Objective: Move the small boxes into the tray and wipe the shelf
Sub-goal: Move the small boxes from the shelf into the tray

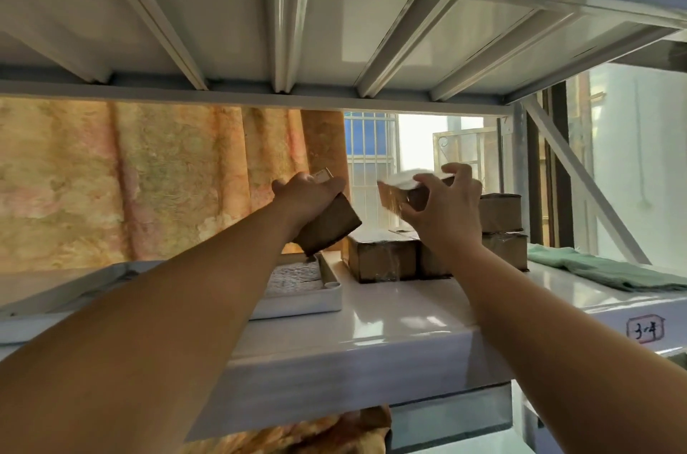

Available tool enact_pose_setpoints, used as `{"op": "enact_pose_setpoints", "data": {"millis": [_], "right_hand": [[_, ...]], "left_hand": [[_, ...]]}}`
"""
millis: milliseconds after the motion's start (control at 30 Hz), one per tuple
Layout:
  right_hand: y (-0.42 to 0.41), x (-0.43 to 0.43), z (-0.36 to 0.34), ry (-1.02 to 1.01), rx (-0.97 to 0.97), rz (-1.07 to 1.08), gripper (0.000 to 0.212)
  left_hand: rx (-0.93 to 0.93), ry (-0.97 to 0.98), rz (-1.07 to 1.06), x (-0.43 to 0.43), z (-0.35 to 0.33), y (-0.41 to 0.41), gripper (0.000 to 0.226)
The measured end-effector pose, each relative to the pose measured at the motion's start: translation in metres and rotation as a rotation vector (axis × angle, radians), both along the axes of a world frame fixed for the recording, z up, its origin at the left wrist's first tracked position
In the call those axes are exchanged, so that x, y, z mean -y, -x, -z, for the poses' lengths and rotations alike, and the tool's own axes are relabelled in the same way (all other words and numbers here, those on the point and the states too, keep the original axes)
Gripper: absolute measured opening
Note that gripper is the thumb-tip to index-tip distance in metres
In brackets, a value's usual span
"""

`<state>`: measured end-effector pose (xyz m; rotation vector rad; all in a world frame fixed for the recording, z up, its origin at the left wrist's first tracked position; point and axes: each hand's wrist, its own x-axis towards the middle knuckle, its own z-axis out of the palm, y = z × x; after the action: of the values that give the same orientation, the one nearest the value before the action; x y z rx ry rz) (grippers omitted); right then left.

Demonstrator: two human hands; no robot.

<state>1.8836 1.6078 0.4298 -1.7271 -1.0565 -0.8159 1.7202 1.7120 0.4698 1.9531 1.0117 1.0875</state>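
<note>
Small box (331,227) gripped in left hand (308,193) over tray (297,308). Right hand (446,212) pinches second box (390,195), blurred; seemingly film-wrapped, could slip.

tray (297,306) left, boxes (383,260) right, on shelf (371,338)

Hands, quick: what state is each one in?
Left hand: grips a small brown box.
Right hand: grips a second small box.

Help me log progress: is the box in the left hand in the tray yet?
Out: the left hand holds the box tilted, in the air above the tray.
</note>
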Motion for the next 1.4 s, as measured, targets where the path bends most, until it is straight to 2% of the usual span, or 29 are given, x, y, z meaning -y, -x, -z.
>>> {"op": "enact_pose_setpoints", "data": {"millis": [100, 167, 200, 333, 467, 567, 767, 867, 1033, 1200, 1400], "right_hand": [[0.023, -0.001, -0.007, -0.044, 0.039, -0.020, 0.055], [0.047, -0.005, -0.011, -0.006, 0.009, -0.088, 0.058], [0.061, -0.007, -0.014, 0.017, -0.021, -0.133, 0.058], [0.117, -0.013, -0.023, 0.155, -0.081, -0.264, 0.056], [0.160, -0.034, -0.026, 0.329, -0.120, -0.300, 0.054], [0.185, -0.051, -0.025, 0.413, -0.123, -0.350, 0.054], [0.228, -0.066, -0.015, 0.512, -0.073, -0.359, 0.050], [0.240, -0.066, -0.014, 0.535, -0.073, -0.345, 0.056], [0.250, -0.075, -0.009, 0.562, -0.034, -0.287, 0.064], [0.250, -0.073, -0.004, 0.583, -0.069, -0.277, 0.064], [0.238, -0.061, 0.001, 0.674, -0.050, -0.238, 0.092]], "left_hand": [[-0.194, -0.071, -0.080, -0.002, -0.007, 0.027, 0.073], [-0.229, -0.031, -0.089, 0.002, -0.011, 0.048, 0.087], [-0.235, -0.018, -0.094, 0.001, -0.013, 0.057, 0.086], [-0.391, -0.029, -0.121, -0.002, -0.021, 0.098, 0.055], [-0.605, -0.026, -0.170, -0.011, -0.020, 0.146, 0.051], [-0.686, -0.061, -0.231, -0.018, -0.014, 0.181, 0.052], [-0.624, -0.064, -0.238, -0.017, 0.001, 0.229, 0.050], [-0.568, -0.122, -0.263, -0.016, 0.005, 0.238, 0.051], [-0.617, -0.226, -0.306, -0.016, 0.011, 0.237, 0.059], [-0.605, -0.297, -0.354, -0.025, 0.019, 0.231, 0.061], [-0.719, -0.174, -0.296, -0.024, 0.019, 0.225, 0.066]]}}
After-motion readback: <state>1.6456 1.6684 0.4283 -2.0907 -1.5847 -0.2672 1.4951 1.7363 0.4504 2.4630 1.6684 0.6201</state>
